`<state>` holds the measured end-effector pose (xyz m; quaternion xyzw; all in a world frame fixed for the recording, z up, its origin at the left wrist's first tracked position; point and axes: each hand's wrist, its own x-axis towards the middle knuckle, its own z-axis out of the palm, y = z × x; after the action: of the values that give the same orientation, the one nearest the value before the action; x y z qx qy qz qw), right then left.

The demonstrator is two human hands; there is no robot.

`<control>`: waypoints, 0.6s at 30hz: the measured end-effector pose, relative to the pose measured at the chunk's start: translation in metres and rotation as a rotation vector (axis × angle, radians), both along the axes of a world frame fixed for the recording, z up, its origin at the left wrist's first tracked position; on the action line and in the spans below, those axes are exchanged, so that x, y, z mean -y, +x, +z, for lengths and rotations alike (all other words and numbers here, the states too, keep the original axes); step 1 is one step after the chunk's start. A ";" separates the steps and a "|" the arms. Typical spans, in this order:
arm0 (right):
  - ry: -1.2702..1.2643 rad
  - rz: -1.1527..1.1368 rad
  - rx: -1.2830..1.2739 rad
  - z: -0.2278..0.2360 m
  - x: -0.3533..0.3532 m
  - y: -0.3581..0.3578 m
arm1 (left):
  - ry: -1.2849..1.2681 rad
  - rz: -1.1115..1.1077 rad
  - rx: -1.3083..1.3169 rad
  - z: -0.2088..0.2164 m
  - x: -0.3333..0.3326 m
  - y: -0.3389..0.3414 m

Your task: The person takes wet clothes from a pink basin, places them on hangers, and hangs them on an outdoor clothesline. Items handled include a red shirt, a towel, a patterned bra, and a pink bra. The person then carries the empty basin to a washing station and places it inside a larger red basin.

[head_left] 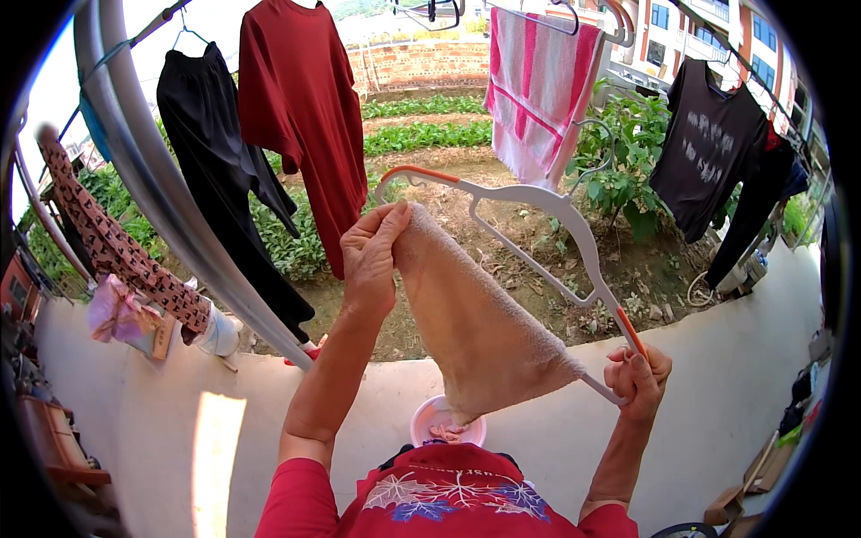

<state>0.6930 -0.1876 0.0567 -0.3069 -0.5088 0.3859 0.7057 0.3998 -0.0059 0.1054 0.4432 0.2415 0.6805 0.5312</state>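
Observation:
A grey plastic clothes hanger point(560, 204) with orange strips near its ends is held up in front of me, its hook pointing away. My right hand point(641, 381) is closed around the hanger's right end. A tan towel point(475, 332) hangs folded over the hanger's lower bar, which the cloth mostly hides. My left hand point(372, 247) pinches the towel's upper left corner, close below the hanger's left end. Below the towel, a pink basin point(430, 421) with some pale pink cloth in it stands on the floor.
A red shirt point(300, 108), black trousers point(206, 152), a pink-and-white striped towel point(538, 94) and a dark T-shirt point(708, 143) hang ahead. A metal pole point(166, 193) rises at the left. Past the concrete floor point(359, 403) lies a garden bed point(439, 170).

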 end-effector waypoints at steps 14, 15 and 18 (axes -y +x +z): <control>0.080 0.134 -0.036 -0.006 -0.026 0.014 | -0.063 -0.107 0.106 -0.003 -0.008 -0.048; 0.104 0.144 -0.038 -0.007 -0.026 0.016 | -0.034 -0.095 0.111 0.000 -0.004 -0.048; 0.149 0.184 -0.040 -0.002 -0.027 0.026 | -0.215 -0.231 0.146 -0.017 -0.009 -0.059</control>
<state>0.7194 -0.1606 0.0544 -0.1980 -0.5479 0.4163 0.6981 0.3413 0.0028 0.0880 0.3579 0.2210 0.6155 0.6665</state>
